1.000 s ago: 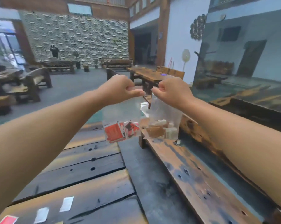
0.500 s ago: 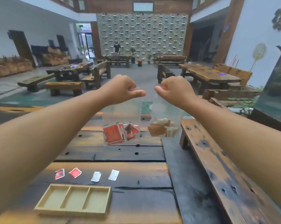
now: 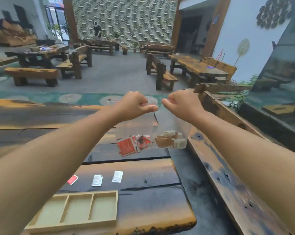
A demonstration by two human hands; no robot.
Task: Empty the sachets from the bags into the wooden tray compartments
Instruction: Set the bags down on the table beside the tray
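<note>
Three compartments set side by side make up the wooden tray (image 3: 77, 209), which lies at the near left of the table (image 3: 151, 204) with its long axis running left to right along the near edge; all three compartments look bare. Just beyond it, in a row on the next plank, lie a loose red sachet (image 3: 72, 179), a loose white sachet (image 3: 97, 180) and a second loose white sachet (image 3: 117, 176). Farther off and to the right, held well above the table, the left hand (image 3: 134, 107) pinches the top edge of the left bag (image 3: 134, 128) between thumb and curled fingers. That clear bag hangs straight down with its red sachets (image 3: 128, 146) heaped at the bottom. Just beside it the right hand (image 3: 182, 104) grips the top of the right bag (image 3: 172, 126) in the same way, thumb and curled fingers clamped on the plastic, with brown and white sachets (image 3: 170, 141) settled low inside. The bags hang edge to edge; whether they touch cannot be told. The tray therefore lies below, nearer and to the left of both hands, and the left hand is the closer to it. Both mouths sit up at the fingers with the contents below them, so I judge each bag must come back toward the near left and be upended over a compartment; no emptying looks begun.
</note>
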